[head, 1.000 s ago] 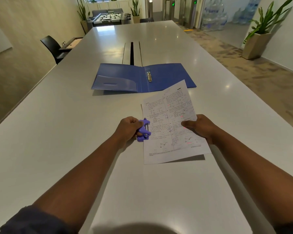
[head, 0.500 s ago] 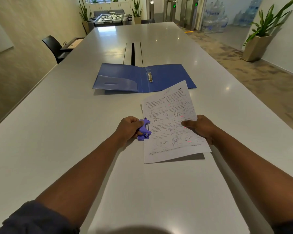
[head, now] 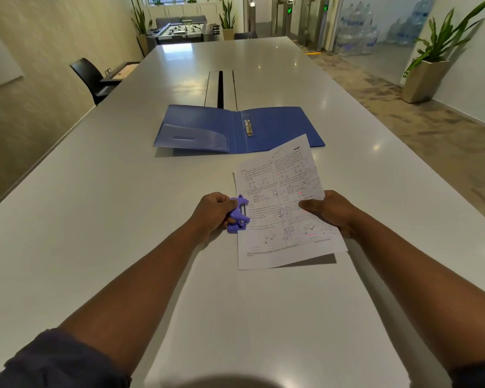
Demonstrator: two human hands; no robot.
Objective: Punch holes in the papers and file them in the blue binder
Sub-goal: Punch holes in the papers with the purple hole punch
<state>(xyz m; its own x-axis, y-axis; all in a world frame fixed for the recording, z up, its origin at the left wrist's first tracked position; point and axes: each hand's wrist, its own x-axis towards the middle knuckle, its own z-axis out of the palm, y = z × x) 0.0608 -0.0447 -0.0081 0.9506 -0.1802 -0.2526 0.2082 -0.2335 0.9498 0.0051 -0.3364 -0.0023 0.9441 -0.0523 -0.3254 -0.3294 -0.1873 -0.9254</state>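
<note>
The person's left hand (head: 214,212) is wrapped around a small purple hole punch (head: 238,214), fingers curled tight on its handle, with the punch set against the left edge of a printed sheet (head: 280,208). From here the punch seems to have the paper's edge in its slot, though the hand hides too much to be sure. The right hand (head: 331,212) pinches the sheet's right edge, thumb on top and fingers underneath, holding that side lifted off the white table (head: 101,214) so a shadow falls beneath the near corner. The sheet is covered in two columns of small print and diagrams with some pink marks.

Beyond the paper, the blue binder (head: 275,127) lies open and flat on the table, its metal ring mechanism (head: 248,127) showing along the spine and a clear pocket (head: 192,140) on the left inside cover. The far corner of the sheet overlaps the binder's near edge in this view. A black chair (head: 91,77) stands at the table's left side, and a potted plant (head: 426,63) sits by the right wall.
</note>
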